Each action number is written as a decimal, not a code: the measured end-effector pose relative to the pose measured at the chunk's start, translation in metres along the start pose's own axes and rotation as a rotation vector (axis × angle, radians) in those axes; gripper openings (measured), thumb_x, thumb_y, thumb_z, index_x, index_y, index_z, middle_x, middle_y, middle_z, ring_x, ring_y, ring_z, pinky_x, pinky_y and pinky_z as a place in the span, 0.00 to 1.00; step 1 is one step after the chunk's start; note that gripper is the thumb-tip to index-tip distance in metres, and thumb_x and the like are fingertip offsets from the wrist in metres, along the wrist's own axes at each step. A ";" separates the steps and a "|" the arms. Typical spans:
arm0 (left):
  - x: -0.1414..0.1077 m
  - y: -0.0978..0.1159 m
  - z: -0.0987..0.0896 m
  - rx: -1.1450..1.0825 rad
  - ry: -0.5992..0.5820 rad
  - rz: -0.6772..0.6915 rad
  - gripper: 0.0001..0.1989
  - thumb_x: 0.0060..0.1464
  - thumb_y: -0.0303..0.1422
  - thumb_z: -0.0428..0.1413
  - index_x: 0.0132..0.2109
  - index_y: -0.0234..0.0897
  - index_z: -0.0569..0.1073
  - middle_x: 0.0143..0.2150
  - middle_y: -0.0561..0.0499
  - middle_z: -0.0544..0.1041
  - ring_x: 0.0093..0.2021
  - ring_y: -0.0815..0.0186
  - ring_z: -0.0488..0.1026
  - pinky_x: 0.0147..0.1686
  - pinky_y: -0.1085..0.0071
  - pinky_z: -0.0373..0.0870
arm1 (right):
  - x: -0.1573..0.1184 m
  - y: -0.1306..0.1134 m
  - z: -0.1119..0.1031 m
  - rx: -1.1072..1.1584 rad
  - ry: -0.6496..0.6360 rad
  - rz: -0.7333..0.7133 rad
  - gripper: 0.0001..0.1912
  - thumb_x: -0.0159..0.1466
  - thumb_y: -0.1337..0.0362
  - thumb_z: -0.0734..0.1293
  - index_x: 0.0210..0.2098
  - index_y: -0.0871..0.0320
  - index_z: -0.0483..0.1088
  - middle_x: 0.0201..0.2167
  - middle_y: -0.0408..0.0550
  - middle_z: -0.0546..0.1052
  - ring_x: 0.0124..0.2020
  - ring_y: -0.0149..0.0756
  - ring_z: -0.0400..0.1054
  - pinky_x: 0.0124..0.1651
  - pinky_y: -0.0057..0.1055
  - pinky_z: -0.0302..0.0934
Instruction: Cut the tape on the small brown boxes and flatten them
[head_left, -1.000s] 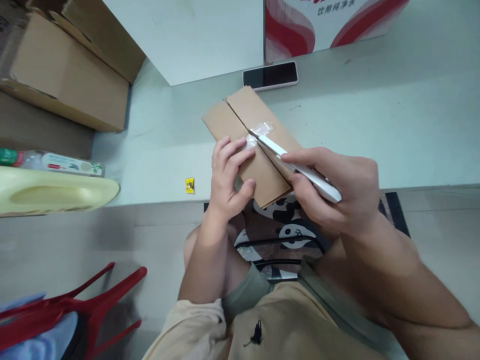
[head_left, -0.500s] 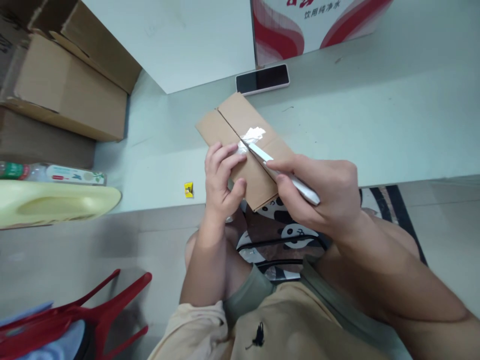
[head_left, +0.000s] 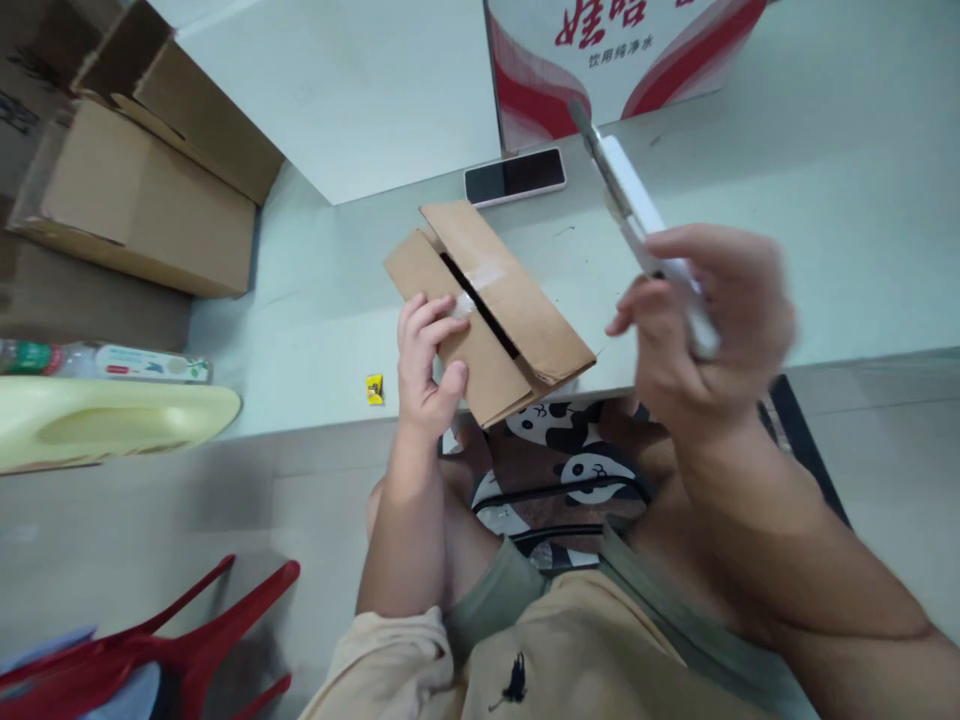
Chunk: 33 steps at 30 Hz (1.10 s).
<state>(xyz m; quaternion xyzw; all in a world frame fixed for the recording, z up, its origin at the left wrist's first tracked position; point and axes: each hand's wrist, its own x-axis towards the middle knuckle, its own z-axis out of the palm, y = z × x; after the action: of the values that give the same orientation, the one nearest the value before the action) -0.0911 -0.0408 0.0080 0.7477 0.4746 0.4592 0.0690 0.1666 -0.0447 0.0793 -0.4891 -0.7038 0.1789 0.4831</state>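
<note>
A small brown cardboard box (head_left: 517, 310) lies at the near edge of the pale green table (head_left: 787, 250). Its two top flaps stand apart along a dark seam, with clear tape still across the far part. My left hand (head_left: 426, 362) presses down on the box's left flap near the tape. My right hand (head_left: 709, 320) is lifted to the right of the box, clear of it, and grips a white utility knife (head_left: 637, 215) whose blade points up and away.
A phone (head_left: 514, 177) lies face up behind the box. A red-and-white carton (head_left: 622, 50) stands at the back; open cardboard boxes (head_left: 142, 190) sit at left. A small yellow wrapper (head_left: 373, 388) lies by my left hand. A red chair (head_left: 187, 650) and yellow stool (head_left: 105, 420) stand left.
The knife was cutting the tape along the box seam; now my right hand has lifted it up and to the right, and the flaps have parted. My left hand stays on the box.
</note>
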 end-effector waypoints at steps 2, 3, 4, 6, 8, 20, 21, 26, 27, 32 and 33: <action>0.001 -0.004 -0.003 -0.022 0.032 -0.035 0.23 0.64 0.54 0.46 0.50 0.44 0.74 0.57 0.45 0.76 0.67 0.52 0.66 0.69 0.44 0.56 | 0.009 0.020 0.012 -0.121 0.016 0.049 0.14 0.70 0.56 0.59 0.49 0.51 0.71 0.42 0.50 0.78 0.38 0.40 0.73 0.39 0.38 0.67; 0.002 -0.006 -0.004 -0.040 0.052 -0.061 0.22 0.63 0.54 0.47 0.49 0.45 0.74 0.56 0.45 0.76 0.66 0.52 0.66 0.69 0.45 0.57 | 0.012 0.029 0.017 -0.208 -0.029 0.095 0.15 0.69 0.56 0.60 0.51 0.52 0.71 0.44 0.52 0.78 0.42 0.43 0.73 0.41 0.39 0.68; 0.003 -0.008 -0.005 -0.062 0.067 -0.093 0.21 0.62 0.54 0.49 0.47 0.44 0.75 0.56 0.46 0.77 0.66 0.52 0.66 0.69 0.45 0.57 | 0.014 0.037 0.021 -0.291 -0.118 0.157 0.18 0.68 0.57 0.60 0.54 0.54 0.70 0.46 0.54 0.77 0.45 0.45 0.72 0.42 0.40 0.68; 0.005 -0.014 -0.007 -0.110 0.120 -0.153 0.18 0.60 0.53 0.53 0.44 0.45 0.75 0.54 0.47 0.77 0.66 0.52 0.66 0.69 0.46 0.59 | 0.014 0.049 0.025 -0.420 -0.290 0.298 0.25 0.66 0.56 0.61 0.61 0.57 0.67 0.50 0.59 0.75 0.46 0.49 0.71 0.43 0.42 0.67; 0.006 -0.021 -0.010 -0.158 0.192 -0.235 0.17 0.60 0.52 0.54 0.40 0.45 0.75 0.53 0.48 0.78 0.67 0.53 0.66 0.70 0.48 0.58 | 0.012 0.056 0.025 -0.502 -0.440 0.431 0.30 0.66 0.53 0.61 0.64 0.59 0.65 0.52 0.63 0.72 0.45 0.50 0.71 0.43 0.43 0.67; -0.001 -0.034 -0.015 -0.601 0.142 -0.888 0.26 0.50 0.56 0.60 0.44 0.40 0.75 0.45 0.45 0.82 0.48 0.53 0.81 0.47 0.58 0.79 | 0.014 0.059 0.021 -0.358 -0.677 0.307 0.17 0.62 0.65 0.63 0.46 0.59 0.78 0.59 0.60 0.74 0.62 0.60 0.67 0.62 0.60 0.61; -0.001 -0.036 -0.013 -0.581 0.121 -0.904 0.24 0.50 0.54 0.61 0.44 0.40 0.75 0.42 0.46 0.83 0.45 0.55 0.81 0.44 0.59 0.80 | 0.015 0.058 0.021 -0.261 -0.692 0.285 0.16 0.60 0.67 0.63 0.45 0.58 0.78 0.56 0.59 0.76 0.59 0.57 0.69 0.61 0.56 0.63; 0.005 -0.041 -0.011 -0.559 0.293 -0.957 0.25 0.38 0.47 0.70 0.40 0.40 0.73 0.34 0.55 0.81 0.32 0.64 0.79 0.33 0.66 0.78 | 0.015 0.055 0.023 0.172 -0.513 0.224 0.29 0.57 0.58 0.70 0.58 0.58 0.70 0.60 0.57 0.75 0.60 0.53 0.69 0.62 0.48 0.65; 0.008 -0.037 -0.012 -0.594 0.343 -0.969 0.25 0.35 0.45 0.71 0.39 0.39 0.73 0.33 0.55 0.81 0.32 0.65 0.78 0.32 0.67 0.77 | 0.013 0.056 0.024 0.237 -0.496 0.226 0.33 0.56 0.56 0.72 0.60 0.58 0.68 0.61 0.57 0.74 0.61 0.53 0.68 0.62 0.48 0.65; 0.022 -0.003 -0.019 -0.967 0.370 -0.893 0.20 0.42 0.46 0.63 0.38 0.36 0.76 0.37 0.49 0.81 0.37 0.64 0.77 0.34 0.69 0.74 | 0.008 0.064 0.033 0.379 -0.398 0.250 0.33 0.53 0.50 0.75 0.54 0.57 0.71 0.53 0.54 0.78 0.55 0.51 0.72 0.55 0.45 0.69; 0.022 0.002 -0.021 -1.018 0.347 -0.878 0.20 0.42 0.48 0.63 0.37 0.36 0.77 0.39 0.48 0.81 0.38 0.62 0.77 0.34 0.69 0.74 | 0.007 0.066 0.035 0.391 -0.371 0.267 0.30 0.54 0.49 0.75 0.52 0.57 0.72 0.49 0.52 0.80 0.51 0.49 0.73 0.52 0.44 0.70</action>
<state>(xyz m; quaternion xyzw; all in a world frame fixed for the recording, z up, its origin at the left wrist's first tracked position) -0.1024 -0.0313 0.0347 0.2769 0.4629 0.6671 0.5137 0.1702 -0.0010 0.0186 -0.4340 -0.6616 0.4595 0.4033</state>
